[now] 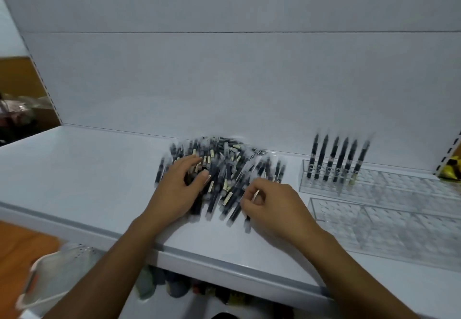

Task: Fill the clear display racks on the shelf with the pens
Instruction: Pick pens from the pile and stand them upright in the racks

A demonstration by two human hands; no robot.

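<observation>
While the pens (pixel 224 174) lie in a loose heap at the middle of the shelf (pixel 87 169), close to its far wall, only six more (pixel 334 159) stand upright in the left end of the far rack (pixel 399 181). The near rack (pixel 399 229) looks unfilled. The left hand (pixel 179 189) rests on the heap's left side, fingers spread and relaxed, gripping nothing. The right hand (pixel 272 204) sits at the heap's near right edge, fingers curled, thumb and forefinger pinching what looks like one pen (pixel 255 194), though blur leaves that unsure. The step in hand seems to be picking from the heap, early in the task. Next, that pen needs lifting clear, turning upright and lowering into a free hole beside the six.
</observation>
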